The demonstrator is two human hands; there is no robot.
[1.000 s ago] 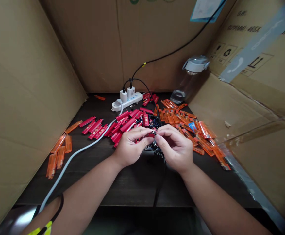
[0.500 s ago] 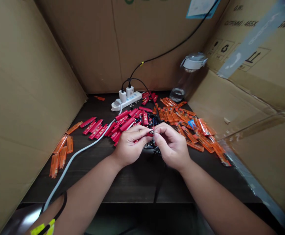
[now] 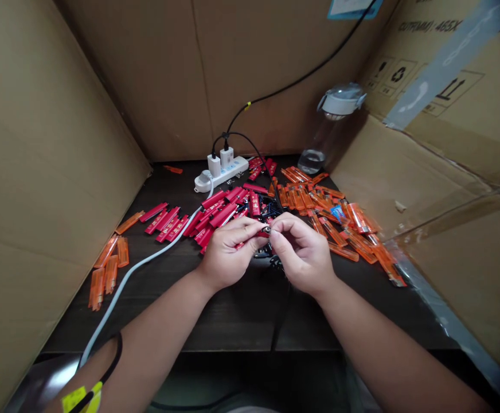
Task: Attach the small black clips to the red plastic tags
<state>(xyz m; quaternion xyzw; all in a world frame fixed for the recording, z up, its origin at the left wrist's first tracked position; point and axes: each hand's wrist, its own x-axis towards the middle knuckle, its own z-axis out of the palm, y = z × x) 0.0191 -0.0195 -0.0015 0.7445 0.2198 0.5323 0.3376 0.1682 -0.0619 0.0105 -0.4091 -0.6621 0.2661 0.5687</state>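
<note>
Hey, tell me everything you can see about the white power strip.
The power strip is long, narrow and white, apparently plastic, with bluish markings. It lies slantwise on the dark table, in front of the back cardboard wall, its left end nearer the camera. A pale plug sits near that end, its white cord running toward the front left. Beside it stand two white adapters, each with a black cable at its top. No hand touches it.
</note>
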